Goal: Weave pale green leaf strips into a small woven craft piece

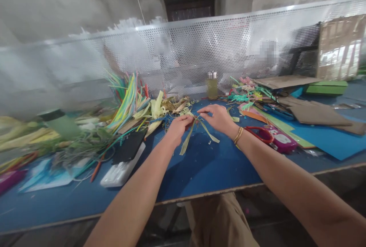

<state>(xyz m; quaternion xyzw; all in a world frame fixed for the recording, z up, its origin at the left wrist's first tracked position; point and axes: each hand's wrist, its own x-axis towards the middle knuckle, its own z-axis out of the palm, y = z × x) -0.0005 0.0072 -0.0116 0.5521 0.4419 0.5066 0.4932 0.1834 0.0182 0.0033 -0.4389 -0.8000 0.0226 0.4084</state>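
Note:
Over the middle of the blue tabletop, my left hand pinches a pale green strip that looks like dried husk. One end of it hangs below my fingers, and another end trails to the right. My right hand, with a gold bracelet at the wrist, has thumb and forefinger closed by the top of the strip; the exact grip is too small to see. Just beyond my hands lies a pile of pale husk pieces. A black phone rests on a white case beside my left forearm.
Bundled coloured stems stand back left, near a blurred green-grey container. A capped bottle stands at the perforated metal screen. Red-handled scissors, a magenta item, blue sheets and cardboard lie right.

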